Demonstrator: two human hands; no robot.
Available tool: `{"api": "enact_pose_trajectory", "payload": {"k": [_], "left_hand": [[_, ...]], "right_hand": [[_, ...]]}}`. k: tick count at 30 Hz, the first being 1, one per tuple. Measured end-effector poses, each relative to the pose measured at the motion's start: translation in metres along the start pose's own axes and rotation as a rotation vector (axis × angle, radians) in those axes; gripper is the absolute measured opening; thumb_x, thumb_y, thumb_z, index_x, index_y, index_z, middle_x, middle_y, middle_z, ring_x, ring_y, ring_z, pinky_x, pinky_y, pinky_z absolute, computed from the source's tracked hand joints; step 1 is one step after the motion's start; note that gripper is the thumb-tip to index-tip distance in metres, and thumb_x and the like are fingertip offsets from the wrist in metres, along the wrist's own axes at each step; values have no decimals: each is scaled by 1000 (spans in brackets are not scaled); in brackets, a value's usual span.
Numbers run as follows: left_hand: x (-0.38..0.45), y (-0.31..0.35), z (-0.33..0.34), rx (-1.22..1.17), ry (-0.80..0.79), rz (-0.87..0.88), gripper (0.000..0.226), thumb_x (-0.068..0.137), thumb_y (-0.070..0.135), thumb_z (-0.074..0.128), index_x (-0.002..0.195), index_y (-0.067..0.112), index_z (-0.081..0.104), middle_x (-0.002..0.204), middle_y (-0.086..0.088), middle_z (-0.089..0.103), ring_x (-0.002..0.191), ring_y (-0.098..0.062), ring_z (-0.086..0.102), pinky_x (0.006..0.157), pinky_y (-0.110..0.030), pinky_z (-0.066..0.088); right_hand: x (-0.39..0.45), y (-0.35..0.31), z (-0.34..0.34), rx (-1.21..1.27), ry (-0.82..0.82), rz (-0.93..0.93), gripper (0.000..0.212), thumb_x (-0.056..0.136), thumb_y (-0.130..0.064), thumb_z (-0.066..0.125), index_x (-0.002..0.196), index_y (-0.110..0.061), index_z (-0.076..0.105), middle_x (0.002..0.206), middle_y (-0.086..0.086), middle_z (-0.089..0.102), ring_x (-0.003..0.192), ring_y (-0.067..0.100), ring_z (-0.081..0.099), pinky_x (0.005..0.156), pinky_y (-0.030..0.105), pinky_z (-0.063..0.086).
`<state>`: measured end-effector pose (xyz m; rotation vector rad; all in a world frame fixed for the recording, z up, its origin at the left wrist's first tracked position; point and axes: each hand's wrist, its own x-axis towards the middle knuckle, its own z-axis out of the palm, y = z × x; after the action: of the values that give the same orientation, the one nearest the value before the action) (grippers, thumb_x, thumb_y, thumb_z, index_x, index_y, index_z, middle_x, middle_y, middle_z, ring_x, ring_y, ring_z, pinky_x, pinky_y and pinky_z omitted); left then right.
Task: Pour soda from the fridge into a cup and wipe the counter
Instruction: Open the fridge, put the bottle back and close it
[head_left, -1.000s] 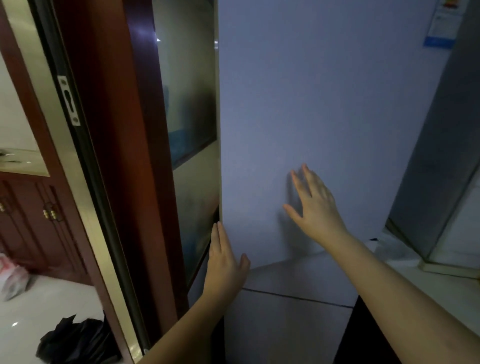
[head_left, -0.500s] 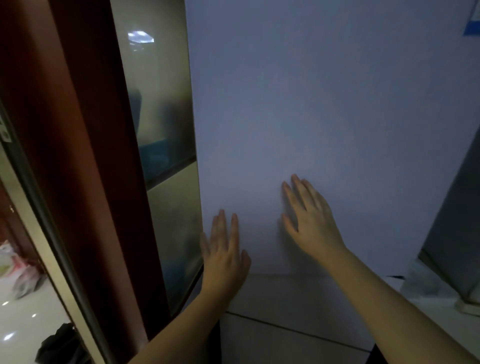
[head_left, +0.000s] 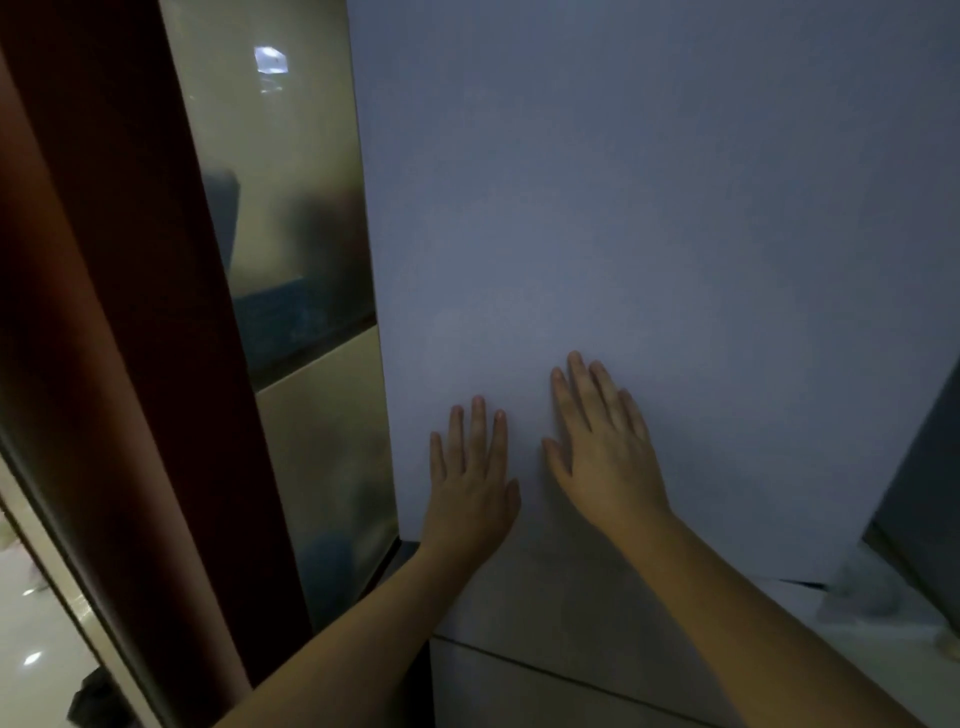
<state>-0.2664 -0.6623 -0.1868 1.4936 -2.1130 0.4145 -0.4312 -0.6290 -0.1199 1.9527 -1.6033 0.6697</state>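
The pale blue-white fridge door (head_left: 649, 218) fills most of the view, close in front of me. My left hand (head_left: 470, 488) lies flat on its lower part near the left edge, fingers spread. Just to the right and slightly higher, my right hand (head_left: 605, 452) also rests flat on the door with fingers apart. Neither hand holds anything. A lower fridge door (head_left: 561, 691) shows beneath a dark seam. No soda, cup or cloth is in view.
A dark red door frame (head_left: 130, 322) and a frosted glass panel (head_left: 301, 260) stand directly left of the fridge. A pale counter edge (head_left: 883, 639) shows at lower right under a grey cabinet side (head_left: 930, 467). Shiny floor with a black bag (head_left: 93, 701) lies at lower left.
My left hand slid from the fridge door's left edge onto its front face. The right hand stayed flat on the door. The view moved closer and rightward.
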Motion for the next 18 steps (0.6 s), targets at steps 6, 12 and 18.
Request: {"api": "enact_pose_trajectory", "payload": {"k": [6,12,18], "left_hand": [[20,-5,4,-17,-45,0,90,86,35,59,155,11,8,161,-18,-2,148,-37,1,116,-58,16],[45,-15,5,-71,-164,68,80,99,43,39,153,13,-12,157,-6,-25,149,-25,-14,122,-43,3],[50,-14,-2,-71,-214,61,81,100,47,36,151,14,-17,157,-5,-28,149,-23,-12,122,-38,4]], "right_hand": [[14,10,7,80,-18,-11,69,91,-34,54,150,-11,27,160,6,15,147,23,15,114,41,27],[27,19,21,104,-99,32,69,92,-37,51,151,-13,24,160,5,3,148,23,7,115,35,15],[28,18,17,92,-150,28,74,90,-37,56,152,-14,20,160,6,0,148,23,4,117,37,16]]}}
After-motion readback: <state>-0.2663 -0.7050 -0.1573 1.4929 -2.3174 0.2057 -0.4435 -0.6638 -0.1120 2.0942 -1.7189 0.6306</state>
